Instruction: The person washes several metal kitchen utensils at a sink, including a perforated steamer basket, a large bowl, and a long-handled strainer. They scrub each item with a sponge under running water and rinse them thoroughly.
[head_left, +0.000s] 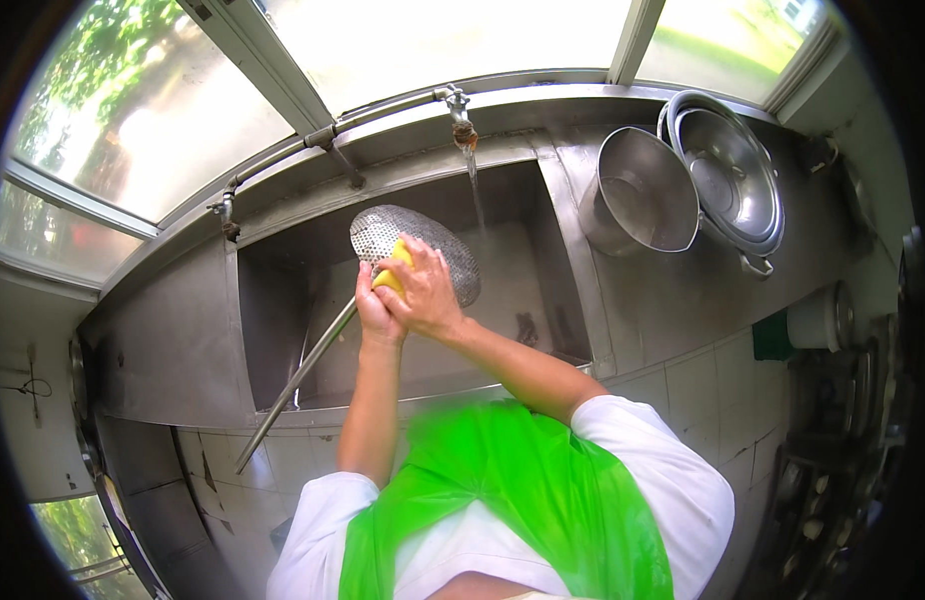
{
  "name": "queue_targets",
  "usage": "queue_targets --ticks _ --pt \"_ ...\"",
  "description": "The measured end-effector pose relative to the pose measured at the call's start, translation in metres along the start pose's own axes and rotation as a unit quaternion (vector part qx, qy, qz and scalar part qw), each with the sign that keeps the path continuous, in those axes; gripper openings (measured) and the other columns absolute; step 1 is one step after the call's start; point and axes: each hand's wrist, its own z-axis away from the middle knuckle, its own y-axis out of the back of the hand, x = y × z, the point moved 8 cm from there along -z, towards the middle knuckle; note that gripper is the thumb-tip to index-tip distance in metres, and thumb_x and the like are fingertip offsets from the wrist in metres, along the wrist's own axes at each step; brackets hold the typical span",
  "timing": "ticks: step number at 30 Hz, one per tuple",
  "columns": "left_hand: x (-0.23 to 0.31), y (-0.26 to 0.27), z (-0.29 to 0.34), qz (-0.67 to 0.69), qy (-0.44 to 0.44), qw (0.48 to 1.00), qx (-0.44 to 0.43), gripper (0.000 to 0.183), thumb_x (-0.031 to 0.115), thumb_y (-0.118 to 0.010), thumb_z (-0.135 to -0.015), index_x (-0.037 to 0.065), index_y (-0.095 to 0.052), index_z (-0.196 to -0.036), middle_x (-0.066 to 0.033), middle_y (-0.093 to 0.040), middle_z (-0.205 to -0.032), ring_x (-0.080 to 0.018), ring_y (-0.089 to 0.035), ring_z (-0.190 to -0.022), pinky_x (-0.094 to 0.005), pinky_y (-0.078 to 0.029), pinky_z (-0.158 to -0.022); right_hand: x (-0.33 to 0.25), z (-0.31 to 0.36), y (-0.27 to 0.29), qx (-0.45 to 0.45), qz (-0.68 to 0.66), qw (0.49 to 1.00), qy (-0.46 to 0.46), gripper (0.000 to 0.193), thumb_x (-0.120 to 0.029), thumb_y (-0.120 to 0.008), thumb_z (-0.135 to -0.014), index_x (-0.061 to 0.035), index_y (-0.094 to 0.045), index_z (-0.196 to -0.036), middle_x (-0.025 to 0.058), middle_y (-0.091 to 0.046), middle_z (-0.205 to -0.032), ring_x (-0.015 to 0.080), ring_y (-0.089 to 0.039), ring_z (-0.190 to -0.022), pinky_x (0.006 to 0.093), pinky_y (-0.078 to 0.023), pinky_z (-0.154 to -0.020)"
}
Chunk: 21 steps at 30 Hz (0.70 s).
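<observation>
Over the sink basin (413, 375) I hold a large perforated metal skimmer (448, 255) with a long handle (301, 380) slanting down to the left, past the sink's front edge. My left hand (380, 310) is closed round the handle close to the skimmer's round head. A yellow sponge (394, 268) sits under my right hand (430, 290), whose fingers press it against the skimmer where handle and head meet. Both hands touch each other. Water runs from the tap (463, 130) into the basin, just beyond the skimmer's head.
A deep metal pot (643, 195) stands on the steel counter right of the basin. Beside it lean stacked metal basins (728, 175) with handles. A second tap (226, 215) is at the back left. Windows (453, 40) line the far side, and a white bucket (821, 318) is at right.
</observation>
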Motion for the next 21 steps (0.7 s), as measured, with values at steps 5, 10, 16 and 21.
queue_targets --ticks 5,10,16,21 --pt "0.020 -0.003 0.023 -0.012 -0.087 0.995 0.046 0.050 0.043 -0.044 -0.103 0.005 -0.056 -0.134 -0.0112 -0.063 -0.129 -0.0285 -0.058 -0.121 -0.0465 -0.044 -0.107 0.215 0.026 -0.017 -0.057 -0.220 0.874 -0.429 0.036 -0.028 -0.047 -0.100 -0.0003 -0.063 -0.117 0.0199 -0.062 -0.122 0.0359 -0.053 -0.123 0.0440 -0.042 -0.102" --pt "0.043 -0.002 0.028 -0.035 -0.109 0.993 0.035 0.049 0.042 -0.043 -0.103 0.005 -0.056 -0.133 -0.0118 -0.064 -0.129 -0.0286 -0.059 -0.120 -0.0460 -0.043 -0.108 0.108 0.017 0.001 0.056 -0.057 0.987 -0.138 0.044 -0.026 -0.055 -0.096 -0.0039 -0.053 -0.135 0.0212 -0.047 -0.144 0.0410 -0.045 -0.132 0.0465 -0.036 -0.112" --pt "0.034 -0.001 0.023 -0.030 -0.095 0.995 0.017 0.045 0.037 -0.045 -0.104 0.003 -0.058 -0.130 -0.0126 -0.065 -0.128 -0.0282 -0.060 -0.118 -0.0455 -0.045 -0.106 0.025 0.004 0.023 0.060 -0.071 0.988 0.127 0.039 -0.023 -0.057 -0.094 -0.0029 -0.055 -0.127 0.0197 -0.055 -0.131 0.0419 -0.046 -0.129 0.0469 -0.036 -0.111" --pt "0.033 0.001 0.029 -0.067 -0.049 0.996 -0.031 0.045 0.036 -0.045 -0.104 0.002 -0.057 -0.132 -0.0121 -0.063 -0.131 -0.0277 -0.058 -0.122 -0.0449 -0.043 -0.108 0.162 -0.002 0.000 0.079 -0.142 0.960 -0.227 0.036 -0.025 -0.050 -0.097 -0.0009 -0.057 -0.124 0.0186 -0.055 -0.128 0.0353 -0.047 -0.127 0.0459 -0.037 -0.109"
